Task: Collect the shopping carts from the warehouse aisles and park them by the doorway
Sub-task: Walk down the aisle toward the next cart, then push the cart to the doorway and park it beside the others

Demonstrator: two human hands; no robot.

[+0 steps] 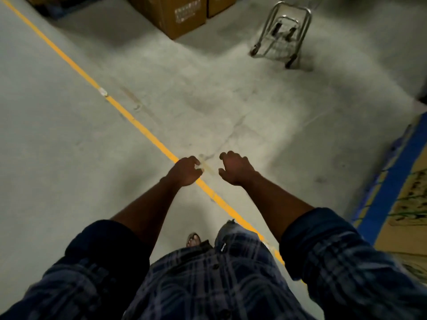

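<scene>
Shopping cart (282,33) stands ahead, uncollected; left hand (186,170) and right hand (235,168) loosely curled, holding nothing.

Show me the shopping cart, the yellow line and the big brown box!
shopping cart (280,33): head view, lower metal frame.
yellow line (138,124): head view, middle of the stripe.
brown box (171,12): head view, front face.

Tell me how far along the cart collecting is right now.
Nothing parked shows here; no doorway is in view. Both the left hand and right hand are empty, fingers curled. One shopping cart stands ahead, beyond the yellow line, near cardboard boxes, not yet reached.
</scene>
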